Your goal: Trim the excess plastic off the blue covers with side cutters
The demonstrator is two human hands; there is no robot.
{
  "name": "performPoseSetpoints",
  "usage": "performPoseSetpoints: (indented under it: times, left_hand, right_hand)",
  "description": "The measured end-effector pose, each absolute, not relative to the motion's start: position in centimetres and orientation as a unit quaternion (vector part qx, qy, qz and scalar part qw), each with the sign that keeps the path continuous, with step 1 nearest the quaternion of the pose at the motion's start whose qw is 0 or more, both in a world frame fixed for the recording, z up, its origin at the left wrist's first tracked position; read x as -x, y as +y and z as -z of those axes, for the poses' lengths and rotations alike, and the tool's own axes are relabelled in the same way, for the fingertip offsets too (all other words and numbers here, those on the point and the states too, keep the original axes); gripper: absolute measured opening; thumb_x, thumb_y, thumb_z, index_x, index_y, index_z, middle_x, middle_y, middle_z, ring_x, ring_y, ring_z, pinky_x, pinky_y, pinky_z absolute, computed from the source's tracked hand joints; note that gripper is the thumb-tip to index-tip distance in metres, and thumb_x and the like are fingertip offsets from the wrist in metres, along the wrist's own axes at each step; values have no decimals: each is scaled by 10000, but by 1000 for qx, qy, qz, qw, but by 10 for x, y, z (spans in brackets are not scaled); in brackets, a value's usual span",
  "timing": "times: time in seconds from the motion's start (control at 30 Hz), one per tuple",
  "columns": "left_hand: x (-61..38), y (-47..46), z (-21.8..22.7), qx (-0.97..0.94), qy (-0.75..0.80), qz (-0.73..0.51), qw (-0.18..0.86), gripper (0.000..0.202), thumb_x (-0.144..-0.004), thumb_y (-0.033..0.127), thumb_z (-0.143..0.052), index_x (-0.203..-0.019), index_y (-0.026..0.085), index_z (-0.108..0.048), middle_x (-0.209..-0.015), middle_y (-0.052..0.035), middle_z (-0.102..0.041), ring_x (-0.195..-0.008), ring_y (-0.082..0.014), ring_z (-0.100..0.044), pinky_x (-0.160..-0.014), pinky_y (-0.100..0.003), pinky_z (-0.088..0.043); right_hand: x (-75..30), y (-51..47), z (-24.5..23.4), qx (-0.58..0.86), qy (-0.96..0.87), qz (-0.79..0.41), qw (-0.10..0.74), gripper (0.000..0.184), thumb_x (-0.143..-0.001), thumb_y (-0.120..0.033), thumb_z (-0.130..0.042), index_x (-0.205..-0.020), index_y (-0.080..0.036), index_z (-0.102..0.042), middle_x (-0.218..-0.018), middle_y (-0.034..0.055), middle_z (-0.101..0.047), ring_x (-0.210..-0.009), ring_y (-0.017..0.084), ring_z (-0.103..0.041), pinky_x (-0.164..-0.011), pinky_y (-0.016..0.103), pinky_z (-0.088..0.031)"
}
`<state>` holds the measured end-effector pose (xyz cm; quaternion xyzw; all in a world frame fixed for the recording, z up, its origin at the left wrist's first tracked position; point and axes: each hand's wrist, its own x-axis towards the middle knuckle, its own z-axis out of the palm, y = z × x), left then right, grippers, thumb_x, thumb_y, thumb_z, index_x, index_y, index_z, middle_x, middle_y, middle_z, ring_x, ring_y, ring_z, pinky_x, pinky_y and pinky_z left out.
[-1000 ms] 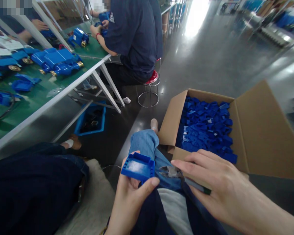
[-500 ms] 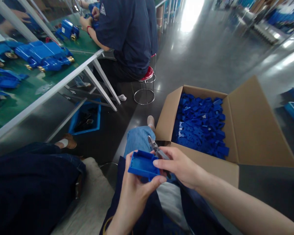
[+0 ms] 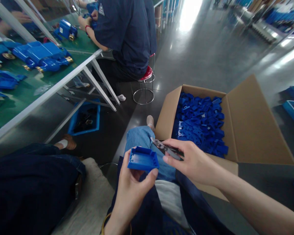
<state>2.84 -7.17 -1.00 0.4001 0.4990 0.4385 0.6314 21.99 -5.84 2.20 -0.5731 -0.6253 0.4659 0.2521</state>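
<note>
My left hand [image 3: 134,182] grips a small blue plastic housing [image 3: 143,159], shaped like a shallow open box, over my lap. Its hollow side faces up towards me, and small holes show along its left inner wall. My right hand [image 3: 186,156] is closed round the handles of a pair of cutting pliers [image 3: 165,148]. The pliers' jaws point up and left, just above the housing's right side and apart from it. Part of their handles is hidden by my fingers.
An open cardboard box [image 3: 168,112] full of blue plastic parts [image 3: 201,124] stands at my right. On the left, a green-topped table [image 3: 51,88] bears blue valve-like assemblies [image 3: 42,54]. A co-worker [image 3: 127,36] sits there on a red stool [image 3: 147,74]. A blue crate [image 3: 98,117] is under the table.
My right hand has drawn back to the right with the pliers, its thumb leaving the housing. The housing has tilted, so more of its inside shows.
</note>
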Motion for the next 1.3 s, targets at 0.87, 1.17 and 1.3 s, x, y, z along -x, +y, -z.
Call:
performPoseSetpoints:
  times: [0.87,1.17,1.3]
  left_hand:
    - [-26,-74,15,-439,492,-458,596,590,-710,211,-862,-1197,244,-530,-1003,16,-671,-854,-141,-721,-786,-224,-589]
    - [-26,-71,10,-452,501,-441,591,610,-703,214,-856,-1204,260,-512,-1036,13,-650,-849,-138,-708,-780,-230,-599]
    - [-24,-74,14,-454,501,-443,589,630,-704,218,-861,-1223,272,-508,-1075,9,-633,-878,-137,-699,-804,-230,-596]
  right_hand:
    - [-252,-76,-57,490,-845,-204,67,301,-909,-149,-607,-1168,-253,-718,-892,46,-708,-828,193,-649,-788,313,-500]
    - [-252,-76,-59,488,-853,-173,58,299,-891,-163,-646,-1163,-259,-723,-887,45,-714,-802,186,-654,-736,287,-507]
    - [-252,-76,-59,492,-853,-167,54,316,-875,-154,-657,-1164,-264,-721,-898,45,-712,-822,196,-654,-737,295,-509]
